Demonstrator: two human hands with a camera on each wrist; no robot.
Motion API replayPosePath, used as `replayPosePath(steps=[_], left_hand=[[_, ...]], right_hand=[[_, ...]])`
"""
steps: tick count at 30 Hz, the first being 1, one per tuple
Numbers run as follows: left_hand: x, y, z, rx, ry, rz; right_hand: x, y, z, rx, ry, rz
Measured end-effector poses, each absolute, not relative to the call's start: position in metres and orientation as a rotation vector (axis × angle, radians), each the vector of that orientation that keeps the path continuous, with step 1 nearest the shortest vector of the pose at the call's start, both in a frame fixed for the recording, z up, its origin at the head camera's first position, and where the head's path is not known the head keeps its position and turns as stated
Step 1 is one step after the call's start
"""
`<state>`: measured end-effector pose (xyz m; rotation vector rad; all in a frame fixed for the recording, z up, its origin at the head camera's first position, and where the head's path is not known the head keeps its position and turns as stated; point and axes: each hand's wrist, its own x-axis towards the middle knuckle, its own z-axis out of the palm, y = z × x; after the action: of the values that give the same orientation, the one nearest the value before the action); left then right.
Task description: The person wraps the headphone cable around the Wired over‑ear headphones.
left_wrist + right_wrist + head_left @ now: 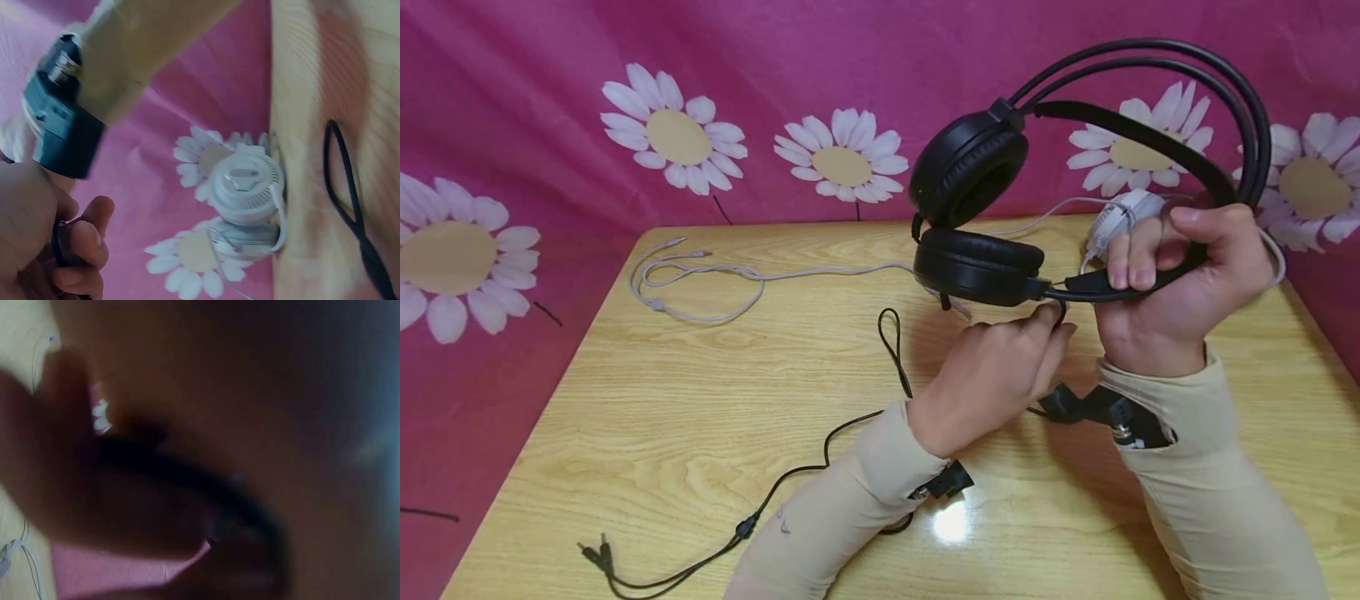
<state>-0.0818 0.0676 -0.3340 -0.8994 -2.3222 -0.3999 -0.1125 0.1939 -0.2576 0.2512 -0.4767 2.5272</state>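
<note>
A pair of black headphones [977,271] hangs tilted above the table, its two ear cups facing left and its twin-bar headband arching up to the right. My right hand [1187,283] grips the headband near its lower end, thumb on top and fingers wrapped round it. Just under the lower ear cup, my left hand [992,375] pinches the headphones' black cable [57,247] between curled fingers. Close up and dark in the right wrist view, the right hand's fingers lie along the black band [187,475].
White headphones [1123,221] lie at the table's back right, and their pale cable [827,271] runs to the back left. Across the table [662,442] trails the black cable, ending in two plugs [597,557] at front left. A flowered pink cloth [775,67] hangs behind.
</note>
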Motion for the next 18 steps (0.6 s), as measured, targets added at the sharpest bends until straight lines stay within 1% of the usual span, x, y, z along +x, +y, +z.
replayPosePath(steps=[4,9,14,18], left_hand=[[-0.077,0.066,-0.327,-0.94,-2.344,-0.517],[-0.072,0.064,-0.32,-0.935,-2.362,-0.521],[-0.07,0.061,-0.316,-0.918,-2.376,-0.515],[-0.071,0.059,-0.315,-0.927,-2.38,-0.508]], right_hand=[[-0.114,0.193,-0.258,0.237,-0.477,2.527],[-0.115,0.188,-0.259,0.252,-0.515,2.463],[-0.113,0.179,-0.26,0.354,-0.64,2.249],[-0.112,0.172,-0.258,0.429,-0.636,2.178]])
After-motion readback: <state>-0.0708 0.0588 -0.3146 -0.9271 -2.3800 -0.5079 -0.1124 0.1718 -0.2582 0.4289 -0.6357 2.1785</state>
